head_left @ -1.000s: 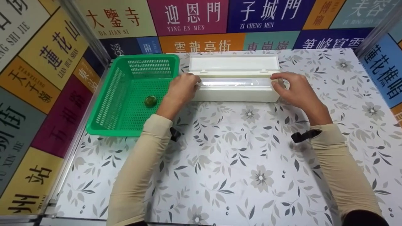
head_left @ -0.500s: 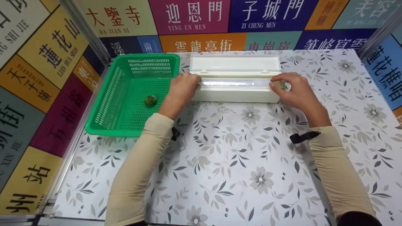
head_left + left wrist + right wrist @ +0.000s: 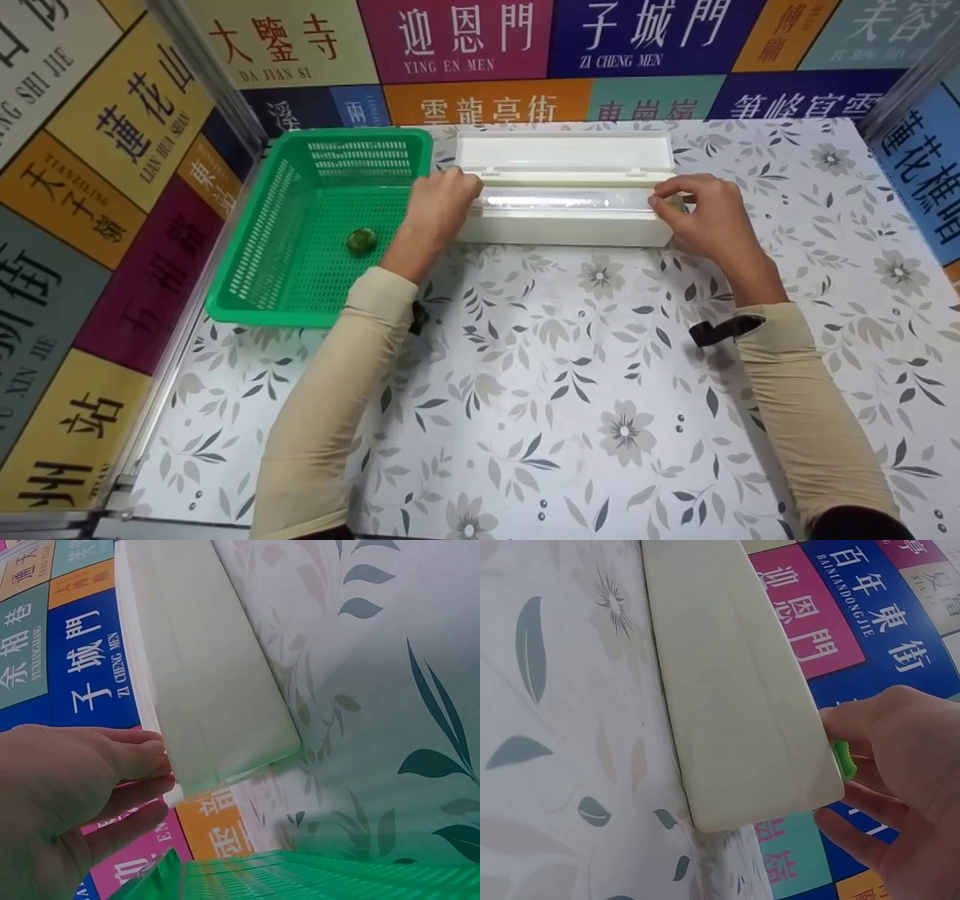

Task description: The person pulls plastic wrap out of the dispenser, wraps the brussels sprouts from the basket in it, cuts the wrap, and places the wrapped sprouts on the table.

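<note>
A long white cling film box (image 3: 570, 230) lies across the table with its lid (image 3: 566, 152) raised at the back. Clear cling film (image 3: 555, 198) stretches along the opening between both hands. My left hand (image 3: 442, 202) is at the left end, thumb and fingertips pinching the film edge by the rim. At the right end, my right hand (image 3: 709, 214) pinches the other side of the film with index finger and thumb. A small green part (image 3: 844, 760) shows behind the box's right end, partly hidden by the right fingers. The pinched film itself is mostly hidden by the fingertips.
A green plastic basket (image 3: 259, 319) stands left of the box, close to the left forearm. Inside it sits a small round dark green item (image 3: 361, 242). Printed panels (image 3: 465, 37) wall the table at the back and sides. The tabletop (image 3: 525, 420) has a leaf pattern.
Both hands stay at the two ends of the box with almost the same grip. The shine on the film has shifted slightly, and the head view has moved a little.
</note>
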### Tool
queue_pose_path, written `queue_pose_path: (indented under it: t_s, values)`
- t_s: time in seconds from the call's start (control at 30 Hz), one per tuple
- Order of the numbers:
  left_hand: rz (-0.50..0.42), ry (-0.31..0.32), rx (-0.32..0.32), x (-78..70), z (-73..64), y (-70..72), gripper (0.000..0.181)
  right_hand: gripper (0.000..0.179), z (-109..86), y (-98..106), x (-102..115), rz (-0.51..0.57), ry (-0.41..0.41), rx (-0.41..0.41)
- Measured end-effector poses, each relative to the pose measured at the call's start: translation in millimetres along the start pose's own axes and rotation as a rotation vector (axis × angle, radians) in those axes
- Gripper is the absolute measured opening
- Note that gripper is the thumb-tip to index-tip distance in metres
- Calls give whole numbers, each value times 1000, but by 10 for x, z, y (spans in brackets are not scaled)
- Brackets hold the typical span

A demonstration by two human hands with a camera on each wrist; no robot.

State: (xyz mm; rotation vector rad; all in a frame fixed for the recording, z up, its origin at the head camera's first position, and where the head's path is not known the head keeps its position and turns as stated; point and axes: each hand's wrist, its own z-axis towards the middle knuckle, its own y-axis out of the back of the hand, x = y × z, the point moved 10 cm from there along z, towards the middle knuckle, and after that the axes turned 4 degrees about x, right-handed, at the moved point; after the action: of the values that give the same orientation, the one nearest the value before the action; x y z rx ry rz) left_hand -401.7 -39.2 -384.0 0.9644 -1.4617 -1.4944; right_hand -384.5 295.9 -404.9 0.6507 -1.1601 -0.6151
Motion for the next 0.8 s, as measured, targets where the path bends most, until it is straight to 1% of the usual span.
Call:
queue_pose_path:
  t_s: [0.17,0.3,0.4,0.5,0.6,0.7,0.8]
  values:
    - [-66,13,-30,61,-7,21,29,24,5,-9,13,-37,-9,-10]
    - [-148,33,-23,114,-4,7,26,28,-7,1,-9,-48,-45,-22]
    - [-212,50,-9,146,2,-10,22,30,-7,20,-34,-17,-64,-38]
    - [-257,59,-2,166,10,-21,19,32,-1,44,-52,13,-70,-55]
    - [-293,55,-4,177,18,-26,18,33,5,64,-76,41,-78,-76]
    - [-329,47,-19,192,20,-19,17,33,11,80,-91,59,-83,-98]
    - [-345,42,-17,212,12,-22,16,31,15,91,-107,70,-85,-125]
